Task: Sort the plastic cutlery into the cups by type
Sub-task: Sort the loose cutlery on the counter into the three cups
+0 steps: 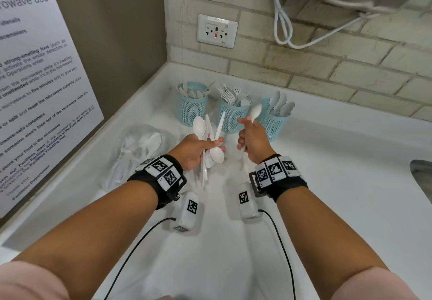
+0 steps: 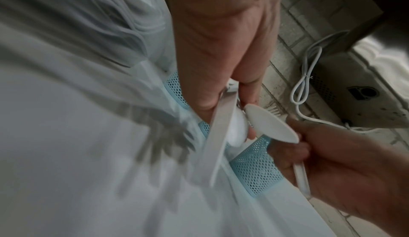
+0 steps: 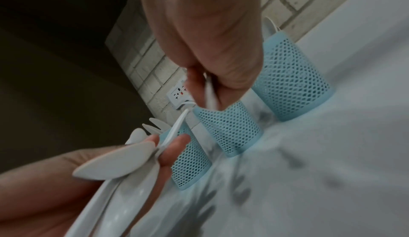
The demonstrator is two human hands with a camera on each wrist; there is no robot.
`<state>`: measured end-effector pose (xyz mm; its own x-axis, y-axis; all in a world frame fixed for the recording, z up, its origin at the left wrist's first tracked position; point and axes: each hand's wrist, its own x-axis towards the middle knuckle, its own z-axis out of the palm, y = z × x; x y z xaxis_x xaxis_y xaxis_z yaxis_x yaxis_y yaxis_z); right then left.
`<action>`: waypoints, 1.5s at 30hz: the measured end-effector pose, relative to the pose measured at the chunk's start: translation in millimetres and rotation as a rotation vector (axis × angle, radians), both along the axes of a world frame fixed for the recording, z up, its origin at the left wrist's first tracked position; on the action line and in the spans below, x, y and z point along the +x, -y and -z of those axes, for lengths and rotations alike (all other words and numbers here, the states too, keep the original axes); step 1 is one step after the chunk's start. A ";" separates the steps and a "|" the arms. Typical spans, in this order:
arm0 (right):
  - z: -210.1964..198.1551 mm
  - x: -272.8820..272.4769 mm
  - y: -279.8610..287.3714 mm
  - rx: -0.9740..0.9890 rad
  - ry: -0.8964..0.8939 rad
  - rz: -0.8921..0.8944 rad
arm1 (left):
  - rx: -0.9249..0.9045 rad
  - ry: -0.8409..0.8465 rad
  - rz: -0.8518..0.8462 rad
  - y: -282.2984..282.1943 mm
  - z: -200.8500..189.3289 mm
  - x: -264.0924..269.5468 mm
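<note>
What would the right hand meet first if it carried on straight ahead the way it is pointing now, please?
Probably the right-hand blue mesh cup, which holds spoons. The right hand grips a single white spoon whose bowl points toward that cup's rim, though depth is hard to judge.

Bare counter (image 1: 327, 182) lies right; cups (image 1: 233, 117) block the back wall.

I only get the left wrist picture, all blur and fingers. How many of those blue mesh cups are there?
Observer: Three, in a row: left cup, middle cup, right cup.
Operator: What's in them?
Observer: Forks in the middle, spoons in the right, what look like knives in the left.
Operator: Anything left besides this handful and the right hand's spoon?
Observer: Yes: a clear plastic bag of white cutlery lies on the counter, left of the left hand.
</note>
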<state>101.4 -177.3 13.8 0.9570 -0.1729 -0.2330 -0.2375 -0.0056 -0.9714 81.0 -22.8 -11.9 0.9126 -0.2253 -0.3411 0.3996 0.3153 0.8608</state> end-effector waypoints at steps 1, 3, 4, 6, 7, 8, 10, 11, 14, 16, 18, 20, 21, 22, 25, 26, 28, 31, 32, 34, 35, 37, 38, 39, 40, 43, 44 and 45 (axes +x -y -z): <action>-1.5 0.1 -0.2 -0.081 0.019 -0.028 | 0.001 0.004 0.004 -0.6 0.0 -0.5; -6.0 5.1 0.7 -0.185 0.027 -0.035 | 0.003 0.009 0.028 -2.1 -1.0 -1.8; -8.4 8.7 1.9 -0.187 0.016 -0.014 | 0.006 0.009 0.049 -3.5 -1.2 -2.1; -14.4 14.9 5.0 -0.130 0.004 0.016 | 0.015 0.003 0.095 -7.2 -1.2 -2.5; -17.3 16.4 7.2 -0.106 0.010 0.004 | 0.025 0.001 0.118 -9.1 -1.4 -2.9; -20.0 17.4 9.4 -0.106 0.032 -0.022 | 0.043 0.006 0.141 -10.9 -1.4 -3.1; -26.4 17.9 12.6 -0.120 0.120 -0.072 | 0.080 0.023 0.183 -13.7 -2.0 -4.3; -31.9 16.5 12.7 -0.113 0.162 -0.085 | 0.094 0.027 0.201 -14.5 -2.5 -4.7; -44.9 12.0 9.8 -0.133 0.185 -0.192 | 0.163 0.044 0.249 -14.7 -1.6 -3.1; -47.8 6.2 3.3 -0.259 0.129 -0.338 | 0.202 0.057 0.258 -11.4 -2.5 -3.8; -44.0 1.5 -4.8 -0.429 0.106 -0.437 | 0.244 0.079 0.248 -6.9 -4.9 -5.8; -35.6 0.6 -12.1 -0.568 0.125 -0.459 | 0.298 0.101 0.265 -2.8 -5.3 -5.9; -31.6 0.2 -14.6 -0.616 0.141 -0.459 | 0.320 0.116 0.276 -1.8 -4.1 -5.1; -27.9 0.3 -16.7 -0.640 0.156 -0.454 | 0.333 0.127 0.292 -1.1 -4.8 -5.7; -23.3 2.3 -17.8 -0.588 0.167 -0.364 | 0.334 0.137 0.316 -1.9 -4.2 -5.3; -24.6 3.5 -17.1 -0.556 0.169 -0.306 | 0.337 0.136 0.315 -3.0 -5.0 -6.2; -27.7 6.2 -13.8 -0.495 0.170 -0.225 | 0.345 0.135 0.310 -4.8 -6.1 -7.0; -28.8 6.4 -11.9 -0.471 0.150 -0.290 | 0.347 0.134 0.326 -5.2 -6.6 -5.8; -28.0 5.3 -12.9 -0.484 0.140 -0.319 | 0.337 0.131 0.339 -4.6 -7.2 -5.6; -25.6 7.2 -14.6 -0.466 0.139 -0.283 | 0.328 0.121 0.359 -2.5 -7.6 -4.2; -25.0 10.9 -14.5 -0.417 0.142 -0.214 | 0.326 0.115 0.361 -1.3 -7.6 -3.9; -27.6 18.0 -11.1 -0.232 0.133 -0.058 | 0.304 0.097 0.345 0.3 -6.7 -4.0; -29.6 21.4 -8.3 -0.113 0.122 -0.009 | 0.296 0.095 0.335 1.0 -5.9 -4.0; -32.4 24.0 -5.0 0.029 0.114 0.024 | 0.294 0.095 0.327 1.6 -5.2 -3.5; -36.9 25.5 -1.0 0.184 0.109 0.057 | 0.292 0.095 0.323 1.7 -4.6 -2.9; -53.8 30.4 15.6 0.591 0.178 0.194 | 0.278 0.085 0.310 1.0 -4.2 -0.8; -60.3 33.1 22.7 0.652 0.220 0.240 | 0.274 0.080 0.306 0.3 -4.5 0.0; -63.8 38.5 30.9 0.675 0.264 0.286 | 0.269 0.077 0.303 -0.5 -4.7 0.5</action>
<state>139.9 -208.2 77.6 0.9351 -0.3228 -0.1460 0.0991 0.6339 -0.7671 81.5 -22.4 -7.2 0.8441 -0.3996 -0.3574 0.3705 -0.0470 0.9276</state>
